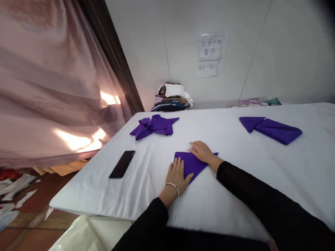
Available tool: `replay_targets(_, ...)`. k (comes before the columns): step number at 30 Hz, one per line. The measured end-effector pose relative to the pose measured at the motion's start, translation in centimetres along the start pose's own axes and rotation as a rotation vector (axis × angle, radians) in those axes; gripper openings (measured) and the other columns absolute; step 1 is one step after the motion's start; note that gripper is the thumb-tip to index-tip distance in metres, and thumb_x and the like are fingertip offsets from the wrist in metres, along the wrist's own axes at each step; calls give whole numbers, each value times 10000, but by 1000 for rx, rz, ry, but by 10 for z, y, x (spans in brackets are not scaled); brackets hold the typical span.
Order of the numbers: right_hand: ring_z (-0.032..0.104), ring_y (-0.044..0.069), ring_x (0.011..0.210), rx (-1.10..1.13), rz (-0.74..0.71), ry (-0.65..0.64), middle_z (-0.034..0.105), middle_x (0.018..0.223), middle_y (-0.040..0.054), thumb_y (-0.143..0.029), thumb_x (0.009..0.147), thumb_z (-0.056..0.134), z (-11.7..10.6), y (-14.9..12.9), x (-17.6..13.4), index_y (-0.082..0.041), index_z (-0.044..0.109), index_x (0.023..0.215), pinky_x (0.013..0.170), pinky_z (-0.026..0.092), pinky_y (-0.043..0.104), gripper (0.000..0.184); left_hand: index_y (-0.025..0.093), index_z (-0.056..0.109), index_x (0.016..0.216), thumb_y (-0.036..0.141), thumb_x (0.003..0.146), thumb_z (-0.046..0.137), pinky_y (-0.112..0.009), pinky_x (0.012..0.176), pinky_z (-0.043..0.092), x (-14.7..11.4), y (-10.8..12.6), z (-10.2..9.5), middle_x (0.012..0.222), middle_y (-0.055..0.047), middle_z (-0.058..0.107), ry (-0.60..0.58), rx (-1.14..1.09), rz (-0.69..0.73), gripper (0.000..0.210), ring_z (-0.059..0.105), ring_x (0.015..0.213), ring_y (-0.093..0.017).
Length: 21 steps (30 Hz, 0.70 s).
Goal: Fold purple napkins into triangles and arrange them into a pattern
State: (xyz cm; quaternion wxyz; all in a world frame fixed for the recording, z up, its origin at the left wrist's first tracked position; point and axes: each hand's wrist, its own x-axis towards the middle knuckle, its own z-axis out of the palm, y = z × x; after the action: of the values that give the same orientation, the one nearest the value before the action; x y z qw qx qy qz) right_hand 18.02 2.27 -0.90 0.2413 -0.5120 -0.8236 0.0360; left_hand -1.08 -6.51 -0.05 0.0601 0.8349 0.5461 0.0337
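A purple cloth napkin [192, 165], folded into a pointed, roughly triangular shape, lies on the white-covered table [230, 195]. My left hand [178, 175], with a silver bangle at its wrist, rests flat on the napkin's left side, fingers extended and thumb apart. Across the upper right edge lies my right hand [202, 152], fingers stretched to the left and partly over the cloth. It covers some of that edge, and a thin purple tip shows beyond the wrist. Neither hand grips the fabric.
Toward the back left sits a purple napkin with looped folds [157, 126]; an arrow-shaped purple one [274, 129] lies back right. A black phone [122, 164] is on the left. Folded clothes [171, 99] are stacked behind the table, below paper signs [209, 55]. A pink curtain [47, 80] hangs left.
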Motion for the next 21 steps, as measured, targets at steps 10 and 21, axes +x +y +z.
replay_targets(10,532,226,959,118,242,48,627,979,80,-378,869,408,-30,66,-16,-189,615,1054,862,385,346,336,64,274,1375,560,858,266,-462,1093,163,1,-1,2,1460,-150,227,-3,11,1,716,136,1355,-268)
replay_targets(21,560,224,939,163,109,-168,641,988,61,-359,797,529,-54,27,-55,-228,630,1012,797,416,327,271,98,253,1387,598,850,225,-481,1088,133,5,-5,5,1472,-135,201,-13,13,35,734,120,1358,-266)
